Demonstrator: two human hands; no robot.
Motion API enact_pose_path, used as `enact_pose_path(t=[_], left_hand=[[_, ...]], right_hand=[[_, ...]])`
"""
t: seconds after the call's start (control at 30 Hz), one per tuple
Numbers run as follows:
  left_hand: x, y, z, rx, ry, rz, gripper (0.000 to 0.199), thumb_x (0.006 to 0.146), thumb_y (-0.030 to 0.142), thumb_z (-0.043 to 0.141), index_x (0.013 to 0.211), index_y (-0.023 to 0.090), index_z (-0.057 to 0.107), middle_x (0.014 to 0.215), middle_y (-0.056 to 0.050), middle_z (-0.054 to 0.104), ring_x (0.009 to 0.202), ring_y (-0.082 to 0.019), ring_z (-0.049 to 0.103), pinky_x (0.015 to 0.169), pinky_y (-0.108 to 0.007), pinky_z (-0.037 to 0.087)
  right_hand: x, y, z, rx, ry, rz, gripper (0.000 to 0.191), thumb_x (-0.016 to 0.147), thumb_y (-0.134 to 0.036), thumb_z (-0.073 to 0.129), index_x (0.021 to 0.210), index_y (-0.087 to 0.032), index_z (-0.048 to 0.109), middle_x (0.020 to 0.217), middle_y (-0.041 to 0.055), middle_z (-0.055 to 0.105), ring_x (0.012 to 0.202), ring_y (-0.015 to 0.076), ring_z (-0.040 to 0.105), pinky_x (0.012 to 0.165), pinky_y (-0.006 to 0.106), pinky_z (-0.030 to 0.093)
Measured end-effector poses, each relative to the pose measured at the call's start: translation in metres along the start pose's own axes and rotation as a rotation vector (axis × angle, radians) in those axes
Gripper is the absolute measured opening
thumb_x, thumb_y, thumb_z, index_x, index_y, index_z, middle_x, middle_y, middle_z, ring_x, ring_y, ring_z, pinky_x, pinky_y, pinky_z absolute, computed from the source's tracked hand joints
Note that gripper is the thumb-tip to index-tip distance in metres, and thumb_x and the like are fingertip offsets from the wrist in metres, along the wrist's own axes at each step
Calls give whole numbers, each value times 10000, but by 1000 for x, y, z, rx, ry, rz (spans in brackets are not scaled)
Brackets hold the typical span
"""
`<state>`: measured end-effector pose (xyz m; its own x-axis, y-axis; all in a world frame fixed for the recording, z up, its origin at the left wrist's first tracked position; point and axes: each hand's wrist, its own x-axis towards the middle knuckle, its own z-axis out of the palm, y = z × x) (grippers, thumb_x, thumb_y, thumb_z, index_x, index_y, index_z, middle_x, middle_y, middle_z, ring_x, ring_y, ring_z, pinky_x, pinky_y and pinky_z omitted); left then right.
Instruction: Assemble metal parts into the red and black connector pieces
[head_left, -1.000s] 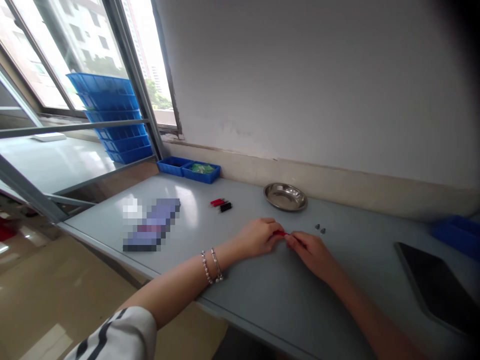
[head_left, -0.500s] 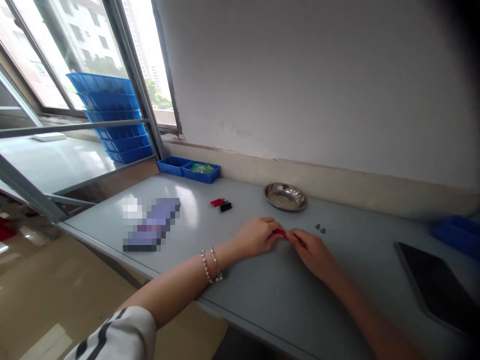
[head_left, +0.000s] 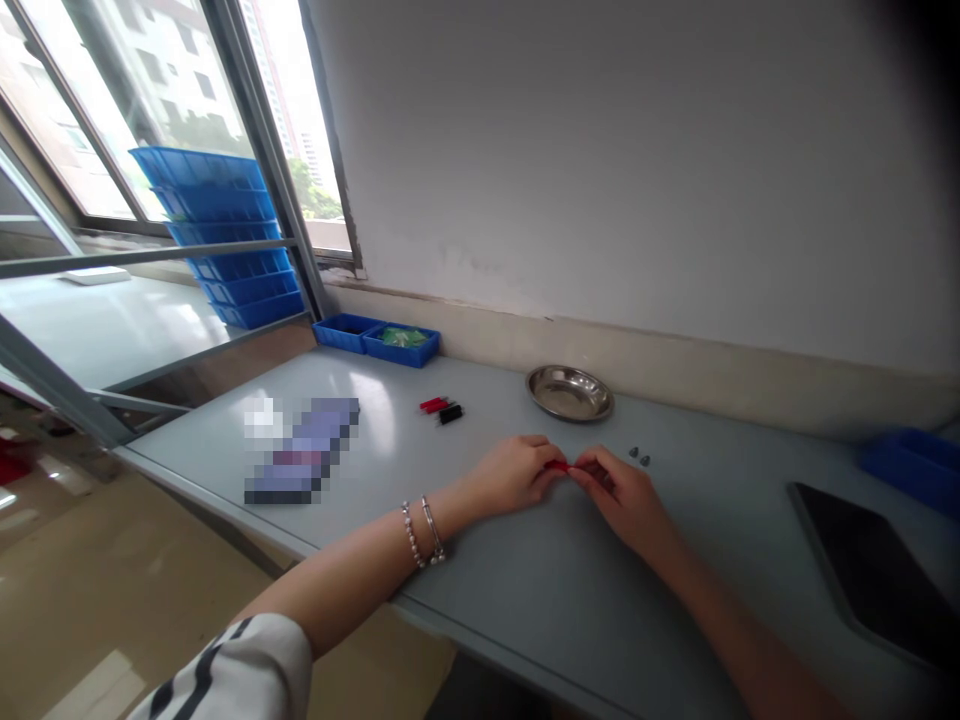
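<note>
Hands, two, brought close together over the table: left hand (head_left: 521, 475) closed round one end of the red piece, right hand (head_left: 615, 490) pinching the other end between thumb and fingertip.

Table (head_left: 525, 590): grey, smooth, beneath both hands and spreading to either side.

Stack of blue trays (head_left: 225, 245): far beyond the left hand, beside the window.

Slab (head_left: 870, 570): dark, flat, right of the right hand, well apart.

Purple object (head_left: 307, 445): pixelated, identity untold; left of the left hand, near its forearm.

Blue tray (head_left: 911, 465): far right of the right hand, in shadow.

Pair of small trays (head_left: 405, 357): blue, far ahead and left of the left hand; the nearer one holds green stuff.

Dish (head_left: 570, 412): steel, shallow, just ahead of both hands.

Bracelets (head_left: 430, 525): two, on the left wrist.

Loose pieces (head_left: 451, 413): red and black, slim, grouped ahead and left of the left hand.

Red piece (head_left: 556, 466): between the hands, mostly covered by fingers. Probably light, its shell likely stiff and rather slick; best gripped along the body, one end per hand, with modest pressure. Fragility cannot be told.

Cones (head_left: 640, 456): two, grey, just beyond the right hand; smallest listed.
</note>
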<state>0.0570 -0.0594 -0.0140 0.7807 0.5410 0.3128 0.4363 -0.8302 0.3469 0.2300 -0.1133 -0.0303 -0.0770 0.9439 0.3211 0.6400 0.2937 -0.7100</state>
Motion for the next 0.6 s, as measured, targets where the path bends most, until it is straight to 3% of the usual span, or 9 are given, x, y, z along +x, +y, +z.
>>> enact_pose_path(t=[0.6], left_hand=[[0, 0, 1, 7, -13, -5, 211, 868, 282, 429, 939, 163, 588, 875, -55, 606, 793, -147, 577, 716, -236, 446]], right_hand=[[0, 1, 0, -79, 26, 0, 259, 808, -420, 446, 718, -198, 543, 676, 33, 613, 583, 143, 538, 575, 271, 435]])
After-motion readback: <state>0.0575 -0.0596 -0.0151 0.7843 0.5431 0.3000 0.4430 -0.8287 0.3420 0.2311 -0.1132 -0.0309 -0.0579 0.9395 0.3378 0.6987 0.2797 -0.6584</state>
